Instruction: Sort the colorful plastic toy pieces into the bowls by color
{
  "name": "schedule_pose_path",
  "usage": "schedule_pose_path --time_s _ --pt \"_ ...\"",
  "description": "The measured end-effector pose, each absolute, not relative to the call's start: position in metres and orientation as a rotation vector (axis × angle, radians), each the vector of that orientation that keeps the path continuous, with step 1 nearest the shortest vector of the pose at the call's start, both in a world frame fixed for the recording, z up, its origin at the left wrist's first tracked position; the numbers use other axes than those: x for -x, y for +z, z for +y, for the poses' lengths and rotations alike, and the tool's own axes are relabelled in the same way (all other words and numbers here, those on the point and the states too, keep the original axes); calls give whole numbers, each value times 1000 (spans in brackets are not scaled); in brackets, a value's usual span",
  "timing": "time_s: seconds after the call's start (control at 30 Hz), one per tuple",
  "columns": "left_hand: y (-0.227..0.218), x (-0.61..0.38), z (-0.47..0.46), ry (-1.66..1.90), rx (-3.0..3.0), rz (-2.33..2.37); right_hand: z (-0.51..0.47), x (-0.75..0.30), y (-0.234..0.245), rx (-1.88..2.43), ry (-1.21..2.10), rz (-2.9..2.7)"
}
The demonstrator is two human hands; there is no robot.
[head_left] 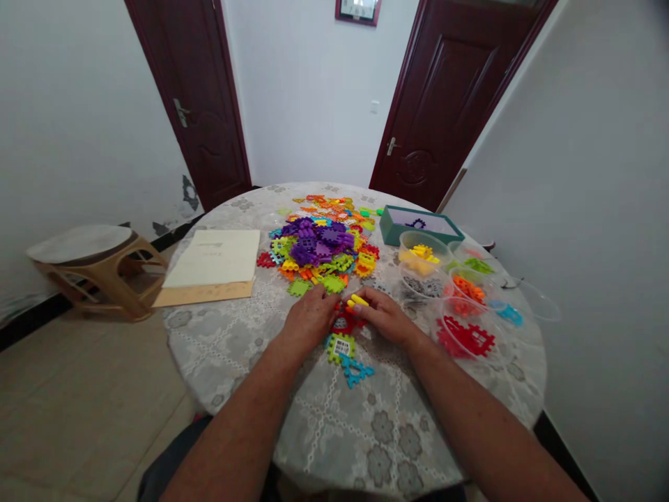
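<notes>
a white-walled room with two dark red wooden doors (193, 97) framed the scene, and a wooden stool with a pale seat (78, 244) stood to the left of a round table (366, 446) covered in a grey lace-patterned cloth. on the table lay a cream folder (212, 258) over a brown kraft envelope (203, 294), a large heap of interlocking plastic building pieces (313, 244) in many colours, and a teal box (397, 224). clear plastic tubs (423, 249) near the right edge held pieces sorted by colour, with red pieces (467, 338) in the nearest. a clear lid (533, 300) seemed to overhang the edge.

the left hand (309, 319) and right hand (384, 317) met just in front of the heap, above a red piece (348, 322). the left hand's fingers lay together, reaching toward that piece. the right hand's fingers (373, 310) were also together, against a small yellow piece (358, 300), though i could not tell whether they clamped it. a window-patterned green piece (341, 346) and a blue triangular piece (355, 371) lay just below the hands.

a wide sweep of the right forearm could have tipped the crowded tubs, while a loose grip could have dropped the yellow piece among the others.
</notes>
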State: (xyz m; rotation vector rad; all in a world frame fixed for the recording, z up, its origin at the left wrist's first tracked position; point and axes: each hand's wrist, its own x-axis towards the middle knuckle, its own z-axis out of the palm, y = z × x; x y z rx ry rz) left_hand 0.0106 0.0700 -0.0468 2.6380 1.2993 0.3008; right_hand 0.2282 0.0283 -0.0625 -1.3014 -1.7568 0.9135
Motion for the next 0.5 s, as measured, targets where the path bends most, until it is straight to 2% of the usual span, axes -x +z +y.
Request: schedule_pose_path --time_s 0.5 --pt "-46 -8 61 289 -2588 1427 30 -229 -66 1146 1187 -1418"
